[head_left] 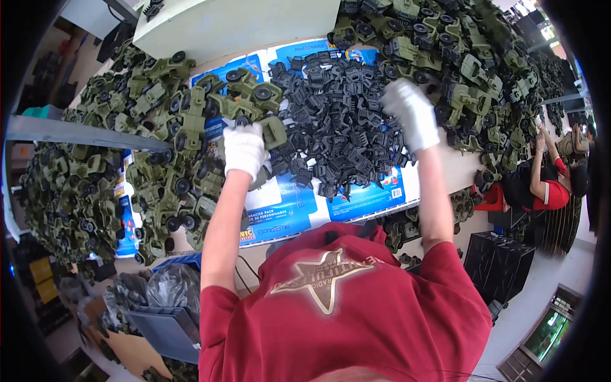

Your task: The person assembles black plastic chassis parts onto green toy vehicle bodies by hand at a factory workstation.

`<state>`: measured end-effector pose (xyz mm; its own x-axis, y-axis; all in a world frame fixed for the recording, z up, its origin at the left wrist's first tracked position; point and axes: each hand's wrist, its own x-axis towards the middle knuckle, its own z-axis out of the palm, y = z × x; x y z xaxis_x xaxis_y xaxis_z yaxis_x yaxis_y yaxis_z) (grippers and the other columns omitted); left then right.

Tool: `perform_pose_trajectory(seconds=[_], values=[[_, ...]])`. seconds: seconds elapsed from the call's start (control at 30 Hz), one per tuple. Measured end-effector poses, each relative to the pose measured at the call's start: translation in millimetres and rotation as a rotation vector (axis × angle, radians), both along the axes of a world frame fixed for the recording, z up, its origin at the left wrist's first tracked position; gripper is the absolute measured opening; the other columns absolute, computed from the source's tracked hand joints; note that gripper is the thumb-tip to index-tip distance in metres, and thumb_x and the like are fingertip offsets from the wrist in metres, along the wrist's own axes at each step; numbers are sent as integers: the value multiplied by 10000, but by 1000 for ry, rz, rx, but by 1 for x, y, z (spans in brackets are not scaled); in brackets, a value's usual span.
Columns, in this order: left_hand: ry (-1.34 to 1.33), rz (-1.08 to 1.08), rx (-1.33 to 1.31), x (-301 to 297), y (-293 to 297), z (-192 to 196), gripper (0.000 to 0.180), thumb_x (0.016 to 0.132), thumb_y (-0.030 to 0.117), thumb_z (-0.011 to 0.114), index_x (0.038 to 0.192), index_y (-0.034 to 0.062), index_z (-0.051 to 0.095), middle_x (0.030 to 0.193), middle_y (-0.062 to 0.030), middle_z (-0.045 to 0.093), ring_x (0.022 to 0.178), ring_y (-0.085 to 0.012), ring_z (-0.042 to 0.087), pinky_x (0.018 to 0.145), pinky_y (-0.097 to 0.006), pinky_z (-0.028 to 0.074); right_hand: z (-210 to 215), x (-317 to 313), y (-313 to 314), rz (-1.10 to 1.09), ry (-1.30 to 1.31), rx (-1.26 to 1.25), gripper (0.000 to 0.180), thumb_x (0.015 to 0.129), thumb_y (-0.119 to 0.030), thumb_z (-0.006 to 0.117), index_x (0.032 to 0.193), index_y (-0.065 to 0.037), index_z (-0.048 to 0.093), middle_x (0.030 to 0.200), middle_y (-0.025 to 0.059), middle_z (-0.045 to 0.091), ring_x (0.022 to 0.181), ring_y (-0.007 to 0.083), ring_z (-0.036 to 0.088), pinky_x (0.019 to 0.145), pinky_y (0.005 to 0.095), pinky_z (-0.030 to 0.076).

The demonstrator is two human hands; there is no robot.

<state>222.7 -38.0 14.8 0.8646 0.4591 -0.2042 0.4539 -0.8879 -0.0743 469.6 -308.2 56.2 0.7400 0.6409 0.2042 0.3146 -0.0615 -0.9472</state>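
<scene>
My left hand (244, 151), in a white glove, is closed on an olive-green toy truck (274, 132) at the left edge of the black heap. My right hand (412, 114), also gloved in white, is over the right edge of that heap, close to the green toys there. Motion smears its fingers, so I cannot see whether they hold anything. Between my hands lies a wide heap of small black plastic parts (340, 121). Several olive toy trucks (172, 121) with black wheels are piled around my left hand.
Another large pile of olive toy trucks (468, 83) covers the far right. Blue printed cardboard (356, 202) lies under the parts. A pale box (235, 28) stands at the back, and a metal bar (89, 132) crosses the left. At far right is another person (541, 181) in red and black.
</scene>
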Motion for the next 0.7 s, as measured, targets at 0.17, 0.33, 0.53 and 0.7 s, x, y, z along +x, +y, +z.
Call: perform_pose_trajectory(seconds=[0.17, 0.33, 0.53, 0.7], values=[[-80, -97, 128, 8, 29, -27, 247, 773, 185, 690, 1003, 112, 637, 761, -105, 709, 735, -306, 696, 725, -459, 477, -92, -92, 29, -39, 120, -413, 330, 899, -257, 682, 1137, -29, 686, 1061, 146, 720, 961, 208, 690, 847, 316, 526], [-319, 2, -75, -15, -2, 17, 284, 771, 231, 711, 1015, 126, 611, 703, -98, 659, 698, -297, 654, 776, -424, 433, -70, -102, 55, 18, 524, -202, 388, 955, -289, 638, 1242, -28, 635, 1086, 45, 707, 916, 102, 633, 755, 261, 500], [-661, -480, 25, -40, -55, 66, 301, 683, 179, 729, 960, 154, 615, 844, -36, 632, 904, -241, 610, 852, -417, 433, -61, -119, 60, 680, 725, -253, 724, 866, -209, 758, 1465, -38, 388, 1288, 86, 594, 1124, 174, 598, 954, 331, 496], [-1290, 567, -755, -67, -87, 15, 706, 735, 112, 805, 1360, 77, 479, 1182, -79, 641, 1084, -288, 604, 887, -387, 524, -65, -176, 39, 214, 826, -44, 698, 859, -167, 766, 1435, -53, 388, 1284, 98, 563, 1131, 152, 561, 957, 322, 492]])
